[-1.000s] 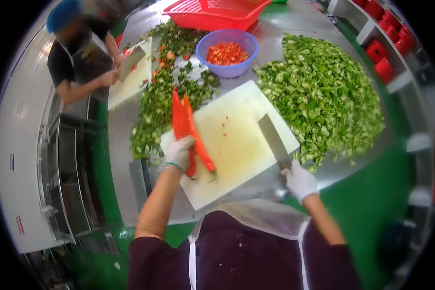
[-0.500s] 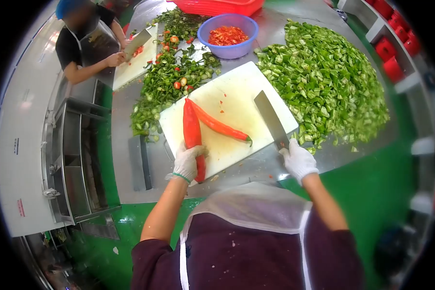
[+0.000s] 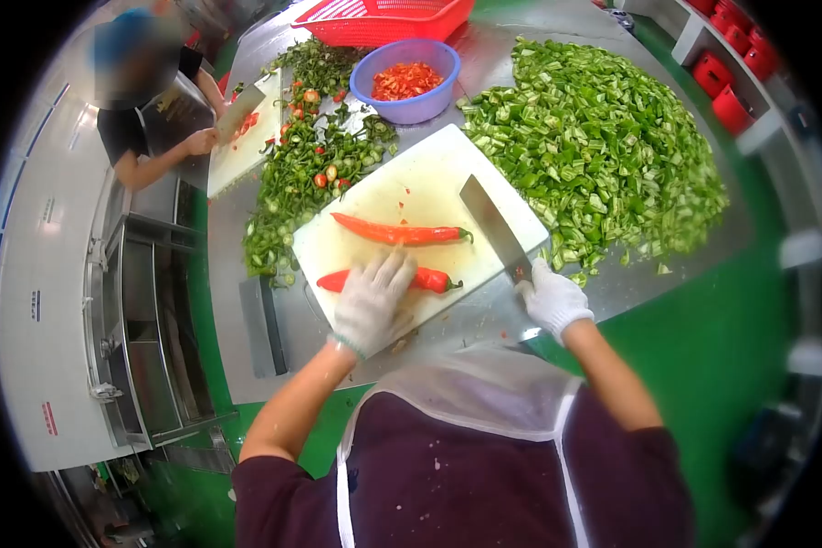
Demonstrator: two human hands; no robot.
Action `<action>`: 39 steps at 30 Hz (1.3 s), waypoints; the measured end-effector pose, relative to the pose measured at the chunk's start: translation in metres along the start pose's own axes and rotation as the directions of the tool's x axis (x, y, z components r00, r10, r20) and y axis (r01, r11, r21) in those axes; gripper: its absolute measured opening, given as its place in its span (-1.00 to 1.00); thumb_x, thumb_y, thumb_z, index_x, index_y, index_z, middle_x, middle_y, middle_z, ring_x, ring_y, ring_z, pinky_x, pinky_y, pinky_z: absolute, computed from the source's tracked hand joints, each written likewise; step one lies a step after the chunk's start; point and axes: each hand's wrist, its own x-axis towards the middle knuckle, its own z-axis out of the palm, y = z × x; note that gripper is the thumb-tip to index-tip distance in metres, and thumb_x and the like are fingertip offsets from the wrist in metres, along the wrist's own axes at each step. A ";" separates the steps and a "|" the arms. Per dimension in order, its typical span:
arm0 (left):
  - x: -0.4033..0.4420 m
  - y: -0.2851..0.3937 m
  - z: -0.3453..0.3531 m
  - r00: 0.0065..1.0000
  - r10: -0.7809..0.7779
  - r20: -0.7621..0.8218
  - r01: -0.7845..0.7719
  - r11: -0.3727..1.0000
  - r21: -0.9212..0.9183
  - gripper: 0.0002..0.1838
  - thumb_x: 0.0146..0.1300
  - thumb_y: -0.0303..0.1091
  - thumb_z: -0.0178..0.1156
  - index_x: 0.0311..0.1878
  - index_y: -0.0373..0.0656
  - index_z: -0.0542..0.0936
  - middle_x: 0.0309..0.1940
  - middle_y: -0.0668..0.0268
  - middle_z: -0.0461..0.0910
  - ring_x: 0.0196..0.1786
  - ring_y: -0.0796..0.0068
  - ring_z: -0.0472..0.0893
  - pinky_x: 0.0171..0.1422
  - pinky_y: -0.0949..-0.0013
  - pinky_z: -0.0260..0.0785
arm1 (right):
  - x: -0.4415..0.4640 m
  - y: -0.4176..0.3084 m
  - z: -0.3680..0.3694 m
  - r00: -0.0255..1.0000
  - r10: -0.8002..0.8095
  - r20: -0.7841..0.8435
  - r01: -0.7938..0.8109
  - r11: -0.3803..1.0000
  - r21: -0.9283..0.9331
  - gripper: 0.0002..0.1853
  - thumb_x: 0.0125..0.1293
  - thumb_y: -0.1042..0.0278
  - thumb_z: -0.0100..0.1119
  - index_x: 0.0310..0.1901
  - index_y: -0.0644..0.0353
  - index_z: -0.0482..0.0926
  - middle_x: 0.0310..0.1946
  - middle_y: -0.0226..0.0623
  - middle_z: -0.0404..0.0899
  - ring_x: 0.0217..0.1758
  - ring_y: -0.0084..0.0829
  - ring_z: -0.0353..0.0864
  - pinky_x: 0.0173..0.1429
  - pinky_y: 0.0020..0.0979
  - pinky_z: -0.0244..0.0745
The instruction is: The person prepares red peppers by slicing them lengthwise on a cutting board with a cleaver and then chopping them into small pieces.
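Note:
My left hand (image 3: 374, 297), in a white glove and a little blurred, lies over the middle of the lower red pepper (image 3: 434, 279) with its fingers spread. Just above it the upper red pepper (image 3: 402, 232) rests crosswise on the white cutting board (image 3: 338, 228). Both stems point right. Gloved as well, my right hand (image 3: 555, 298) is closed around the handle of a cleaver (image 3: 495, 224), whose wide blade slants up and left over the board's right part. Small red bits lie near the board's upper middle.
Chopped green peppers (image 3: 603, 155) are heaped at the right. Behind the board stand a blue bowl (image 3: 405, 108) of chopped red pepper and a red basket (image 3: 384, 29). Stems and scraps (image 3: 283, 201) lie left. A co-worker (image 3: 155, 110) holds another cleaver (image 3: 239, 111) at the far left.
The two peppers, upright in my left hand a second ago, now lie crosswise on the board. My left hand has loosened and spread over the lower one. The right hand still holds the cleaver.

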 end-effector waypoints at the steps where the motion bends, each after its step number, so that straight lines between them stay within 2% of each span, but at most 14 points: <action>1: 0.017 -0.006 -0.002 0.980 0.168 -0.103 -0.138 0.958 0.253 -0.12 0.16 -0.05 0.42 0.51 -0.17 0.35 0.33 0.04 0.53 0.38 0.02 0.53 0.42 0.07 0.38 | -0.002 -0.001 -0.001 1.000 -0.015 -0.017 0.015 1.000 -0.009 -0.55 0.44 0.04 0.07 0.15 0.23 0.37 -0.09 0.28 0.67 0.05 0.29 0.66 0.21 0.14 0.49; 3: 0.051 -0.029 0.027 0.952 0.237 -0.195 -0.196 0.958 0.210 -0.11 0.13 -0.03 0.43 0.50 -0.14 0.35 0.25 0.02 0.56 0.31 0.01 0.55 0.41 0.07 0.37 | -0.009 0.000 -0.001 0.998 -0.041 -0.049 0.040 0.999 -0.031 -0.60 0.44 0.08 0.05 0.10 0.22 0.38 -0.13 0.24 0.70 -0.02 0.27 0.69 0.14 0.16 0.51; 5: 0.075 -0.035 0.038 0.970 0.207 -0.125 -0.195 0.976 0.099 -0.13 0.11 -0.01 0.43 0.47 -0.15 0.37 0.15 0.01 0.57 0.23 -0.02 0.56 0.36 0.05 0.37 | -0.011 0.007 0.009 0.992 -0.080 -0.098 0.084 0.996 0.031 -0.58 0.45 0.06 0.07 0.11 0.23 0.38 -0.15 0.26 0.69 -0.02 0.27 0.68 0.14 0.16 0.51; 7: 0.089 -0.026 0.038 0.988 0.093 0.125 -0.086 0.994 -0.061 -0.18 0.11 0.00 0.42 0.40 -0.18 0.40 0.04 0.01 0.59 0.14 -0.05 0.58 0.30 0.02 0.40 | -0.012 0.013 0.014 0.992 -0.062 -0.109 0.071 0.994 0.086 -0.56 0.45 0.03 0.08 0.12 0.24 0.38 -0.16 0.27 0.68 -0.02 0.28 0.68 0.13 0.16 0.51; 8: 0.087 -0.021 0.040 0.993 0.049 0.112 -0.035 0.991 -0.128 -0.31 0.14 -0.01 0.41 0.25 -0.20 0.46 -0.03 0.00 0.60 0.06 -0.05 0.59 0.20 0.00 0.44 | -0.010 0.013 0.014 0.995 -0.030 -0.094 0.041 0.993 0.114 -0.54 0.46 0.02 0.09 0.13 0.25 0.37 -0.17 0.27 0.68 -0.03 0.28 0.68 0.12 0.16 0.51; 10: 0.077 -0.008 0.048 0.985 -0.146 0.091 0.159 0.974 -0.163 -0.36 0.17 0.00 0.40 0.19 -0.20 0.47 -0.06 -0.02 0.60 0.03 -0.08 0.60 0.15 -0.01 0.47 | -0.007 0.015 0.016 0.997 0.006 -0.078 0.009 0.981 0.195 -0.53 0.48 -0.02 0.09 0.13 0.25 0.38 -0.20 0.23 0.69 -0.06 0.28 0.68 0.07 0.18 0.51; 12: 0.066 0.002 0.056 0.950 -0.303 0.071 0.311 0.935 -0.170 -0.40 0.20 0.00 0.38 0.12 -0.25 0.46 -0.07 -0.06 0.58 -0.03 -0.12 0.61 0.08 -0.05 0.50 | -0.013 0.008 0.015 0.985 -0.062 -0.160 0.081 0.990 0.112 -0.56 0.48 0.00 0.09 0.10 0.23 0.40 -0.21 0.18 0.70 -0.11 0.25 0.69 0.02 0.18 0.53; 15: 0.062 0.010 0.056 0.879 -0.454 0.145 0.477 0.848 -0.232 -0.33 0.21 0.01 0.38 0.20 -0.31 0.43 -0.03 -0.08 0.57 0.01 -0.15 0.59 0.14 -0.04 0.48 | -0.018 -0.013 0.005 0.968 -0.173 -0.182 0.178 0.984 0.014 -0.62 0.48 0.05 0.09 0.06 0.21 0.42 -0.25 0.13 0.70 -0.19 0.21 0.71 -0.07 0.15 0.56; 19: 0.047 0.004 0.068 0.934 -0.357 -0.028 0.340 0.909 -0.242 -0.29 0.26 -0.05 0.32 0.31 -0.37 0.38 0.03 -0.12 0.55 0.09 -0.15 0.57 0.21 -0.02 0.47 | -0.004 -0.028 0.007 0.930 -0.328 -0.165 0.314 0.944 -0.104 -0.68 0.47 0.11 0.09 0.03 0.18 0.44 -0.32 0.07 0.70 -0.27 0.17 0.71 -0.16 0.13 0.58; 21: 0.044 0.002 0.074 0.942 -0.328 -0.072 0.309 0.930 -0.198 -0.28 0.28 -0.08 0.27 0.35 -0.39 0.36 0.04 -0.14 0.54 0.11 -0.16 0.56 0.23 -0.02 0.46 | 0.000 -0.035 0.007 0.928 -0.341 -0.148 0.326 0.938 -0.118 -0.71 0.47 0.13 0.09 -0.02 0.18 0.43 -0.36 0.08 0.68 -0.29 0.20 0.70 -0.18 0.16 0.56; 24: 0.046 0.007 0.061 0.919 -0.384 0.089 0.393 0.876 -0.279 -0.34 0.30 -0.12 0.23 0.32 -0.40 0.38 0.04 -0.14 0.53 0.12 -0.16 0.57 0.23 -0.02 0.46 | 0.003 -0.045 0.006 0.932 -0.342 -0.124 0.329 0.937 -0.116 -0.73 0.47 0.13 0.10 -0.05 0.17 0.41 -0.37 0.10 0.67 -0.30 0.22 0.69 -0.20 0.18 0.55; 27: 0.046 0.012 0.044 0.894 -0.409 0.185 0.447 0.843 -0.299 -0.38 0.31 -0.12 0.22 0.28 -0.38 0.40 0.01 -0.14 0.54 0.10 -0.15 0.58 0.19 -0.02 0.48 | 0.004 -0.053 0.005 0.937 -0.330 -0.113 0.319 0.942 -0.103 -0.73 0.47 0.12 0.10 -0.05 0.15 0.41 -0.38 0.14 0.66 -0.31 0.26 0.68 -0.20 0.20 0.54; 33: 0.043 0.012 0.051 0.893 -0.416 0.172 0.448 0.862 -0.238 -0.43 0.32 -0.10 0.24 0.23 -0.33 0.43 -0.03 -0.10 0.55 -0.04 -0.11 0.63 0.02 -0.04 0.54 | 0.009 -0.060 0.003 0.950 -0.308 -0.048 0.303 0.949 -0.091 -0.72 0.48 0.11 0.10 -0.05 0.15 0.41 -0.40 0.18 0.65 -0.32 0.28 0.67 -0.21 0.21 0.53; 39: 0.046 0.011 0.049 0.882 -0.429 0.196 0.465 0.860 -0.209 -0.52 0.30 -0.09 0.26 0.09 -0.27 0.46 -0.10 -0.07 0.56 -0.10 -0.09 0.64 -0.04 -0.01 0.54 | 0.019 -0.066 0.007 0.946 -0.325 -0.004 0.322 0.939 -0.126 -0.76 0.49 0.19 0.04 -0.06 0.19 0.42 -0.39 0.16 0.67 -0.31 0.24 0.70 -0.21 0.19 0.55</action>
